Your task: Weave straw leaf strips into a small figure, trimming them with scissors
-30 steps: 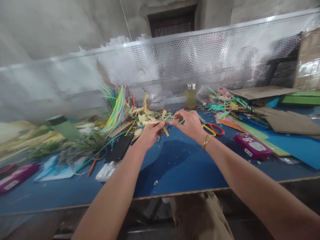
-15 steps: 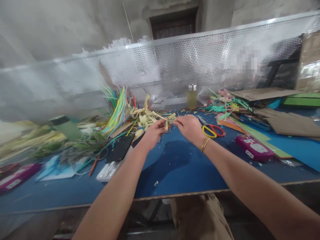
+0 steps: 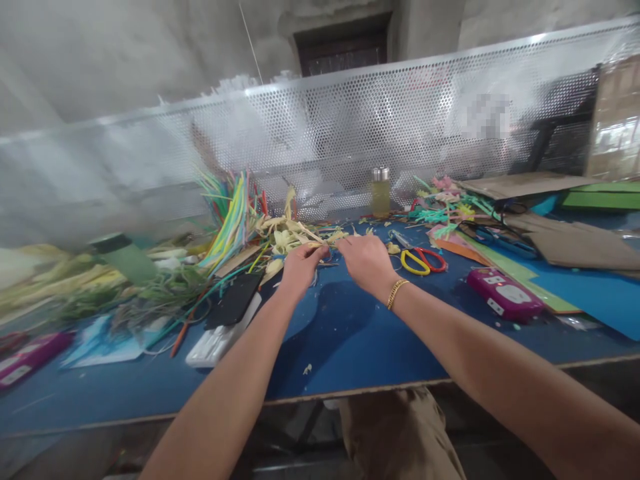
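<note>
My left hand (image 3: pixel 301 267) and right hand (image 3: pixel 367 261) are meeting at a pale strip (image 3: pixel 337 237), left of the scissors (image 3: pixel 424 261).
My left fingers are pinching it; my right fingertips are closing together, on what I can't tell. Pinching lightly should be keeping it from tearing. Around the one pair of scissors, one silver-capped bottle (image 3: pixel 381 197) is standing beyond, one black phone (image 3: pixel 235 300) is lying leftward, two purple devices (image 3: pixel 505 293) are flanking.

Blue tabletop (image 3: pixel 380 360) with scissors (image 3: pixel 427 267), bottle (image 3: pixel 381 197)
</note>
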`<state>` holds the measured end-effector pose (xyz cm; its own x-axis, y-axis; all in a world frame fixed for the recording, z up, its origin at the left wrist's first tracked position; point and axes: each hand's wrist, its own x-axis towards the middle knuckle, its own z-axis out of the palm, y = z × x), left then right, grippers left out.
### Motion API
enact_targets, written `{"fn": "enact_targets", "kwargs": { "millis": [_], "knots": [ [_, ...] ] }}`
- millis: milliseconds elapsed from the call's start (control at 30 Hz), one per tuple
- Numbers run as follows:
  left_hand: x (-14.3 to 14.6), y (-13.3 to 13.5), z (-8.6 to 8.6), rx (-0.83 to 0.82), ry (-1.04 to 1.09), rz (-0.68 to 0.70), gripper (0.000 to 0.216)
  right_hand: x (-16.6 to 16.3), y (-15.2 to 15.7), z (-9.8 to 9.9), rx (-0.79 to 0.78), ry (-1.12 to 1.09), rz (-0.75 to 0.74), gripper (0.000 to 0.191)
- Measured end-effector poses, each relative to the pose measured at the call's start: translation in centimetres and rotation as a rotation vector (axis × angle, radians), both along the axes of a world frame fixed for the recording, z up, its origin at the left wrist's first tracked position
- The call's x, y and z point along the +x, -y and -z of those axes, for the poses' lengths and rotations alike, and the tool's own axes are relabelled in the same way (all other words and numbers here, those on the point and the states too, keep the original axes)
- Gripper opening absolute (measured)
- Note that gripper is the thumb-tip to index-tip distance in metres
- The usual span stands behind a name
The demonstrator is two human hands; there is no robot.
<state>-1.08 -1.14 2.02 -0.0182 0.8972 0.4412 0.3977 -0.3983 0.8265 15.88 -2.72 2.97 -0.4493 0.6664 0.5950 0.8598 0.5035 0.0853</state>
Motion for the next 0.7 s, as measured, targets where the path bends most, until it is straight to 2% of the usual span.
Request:
{"fn": "enact_targets", "kwargs": {
  "millis": [167, 300, 367, 600, 700],
  "knots": [
    [-0.2, 0.0, -0.2, 0.058, 0.006, 0.028, 0.026, -0.7, 0.1, 0.7, -0.097, 0.009, 0.039, 0.025],
    [-0.5, -0.2, -0.2, 0.021, 0.143, 0.279, 0.044, -0.3, -0.1, 0.5, -0.139, -0.054, 0.047, 0.033],
    [-0.6, -0.2, -0.2, -0.010, 0.184, 0.332, 0.043, 0.0, -0.2, 0.3, -0.151, -0.065, 0.037, 0.030],
    [-0.3, -0.2, -0.1, -0.028, 0.237, 0.213, 0.032, 0.3, -0.5, 0.0, -0.180, -0.014, -0.001, 0.026],
    [-0.1, -0.4, 0.3, -0.038, 0.325, 0.200, 0.031, 0.0, -0.4, 0.0, -0.176, 0.008, -0.028, 0.026]
  ]
}}
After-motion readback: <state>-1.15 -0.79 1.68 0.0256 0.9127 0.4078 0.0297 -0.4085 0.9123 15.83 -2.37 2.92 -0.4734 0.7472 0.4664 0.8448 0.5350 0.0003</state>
